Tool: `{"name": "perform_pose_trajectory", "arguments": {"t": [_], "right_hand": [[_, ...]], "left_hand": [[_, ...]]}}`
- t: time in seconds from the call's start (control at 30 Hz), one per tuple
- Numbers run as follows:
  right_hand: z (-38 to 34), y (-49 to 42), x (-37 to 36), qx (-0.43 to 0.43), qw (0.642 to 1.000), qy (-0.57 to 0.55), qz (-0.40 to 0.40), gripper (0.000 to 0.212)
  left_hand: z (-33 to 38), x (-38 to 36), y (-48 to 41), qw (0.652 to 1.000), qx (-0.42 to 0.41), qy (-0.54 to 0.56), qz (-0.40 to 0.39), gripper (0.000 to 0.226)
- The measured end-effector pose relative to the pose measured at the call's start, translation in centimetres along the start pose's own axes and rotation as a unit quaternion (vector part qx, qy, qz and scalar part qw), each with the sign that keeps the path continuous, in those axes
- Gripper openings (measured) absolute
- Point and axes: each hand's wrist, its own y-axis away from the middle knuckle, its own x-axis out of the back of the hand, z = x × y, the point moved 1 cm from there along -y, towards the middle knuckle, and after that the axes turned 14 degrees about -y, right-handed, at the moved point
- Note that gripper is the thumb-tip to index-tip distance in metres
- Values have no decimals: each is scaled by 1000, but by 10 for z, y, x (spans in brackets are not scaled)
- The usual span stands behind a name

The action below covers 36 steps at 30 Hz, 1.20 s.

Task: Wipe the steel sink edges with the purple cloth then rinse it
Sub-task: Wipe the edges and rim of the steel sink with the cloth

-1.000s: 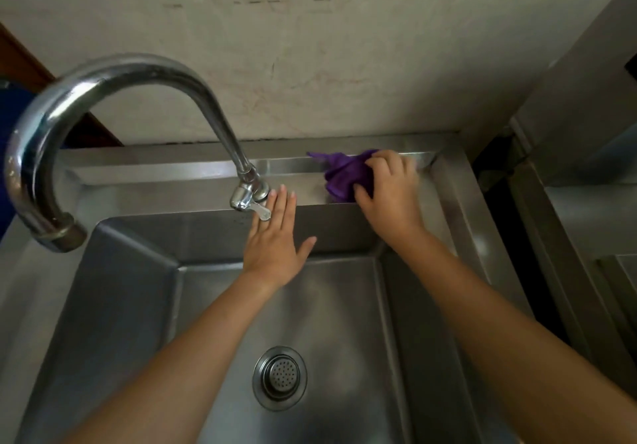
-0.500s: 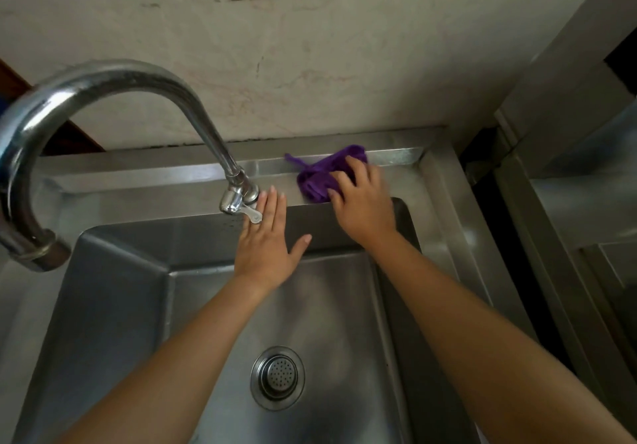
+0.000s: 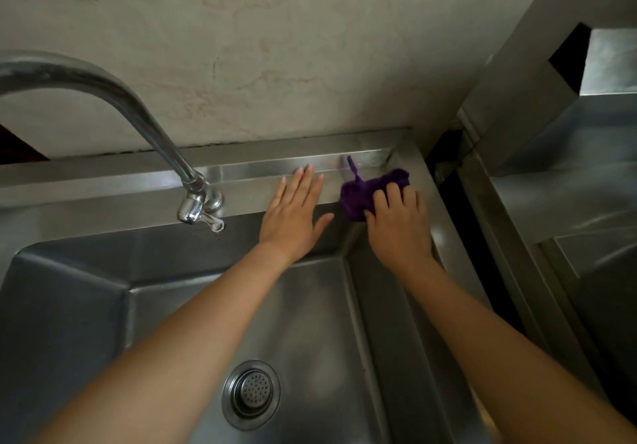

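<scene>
On cloth point(image 3: 359, 199), curled right hand point(image 3: 400, 228)

Your steel sink point(image 3: 103, 185) carries the bunched purple cloth point(image 3: 358, 199) on its back ledge at the right corner (one strand trails up the raised strip). Your left hand point(image 3: 293, 216) lies flat on that ledge just beside it; the tap point(image 3: 193, 199) stands further left.

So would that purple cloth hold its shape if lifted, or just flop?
Probably flop: the crumpled purple cloth bunches under the right hand, a thin strand trailing loose. Likely light: its small wad fits under the fingers on the steel sink edge.
</scene>
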Motion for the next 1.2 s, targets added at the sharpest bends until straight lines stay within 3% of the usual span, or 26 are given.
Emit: {"name": "perform_pose_trajectory", "arguments": {"t": [0.1,0.27,0.47,0.77,1.03,1.2], "right_hand": [[4,9,11,-7,1000,0,2,25],[12,-44,36,-98,991,-31,86,39],[40,-99,1,-42,992,-63,-101,54],[45,-62,3,-19,996,-57,-62,50],[38,20,14,-82,994,-18,-67,51],[35,9,12,-108,992,-9,-68,54]], "left_hand": [[4,-6,-4,1000,5,-25,4,74],[3,-8,-5,999,-5,-35,3,78],[3,-13,-4,999,-4,-38,17,81],[3,-14,-6,998,-6,-54,26,82],[4,-10,-5,999,-5,-41,17,83],[2,-9,-5,999,-6,-33,9,78]]}}
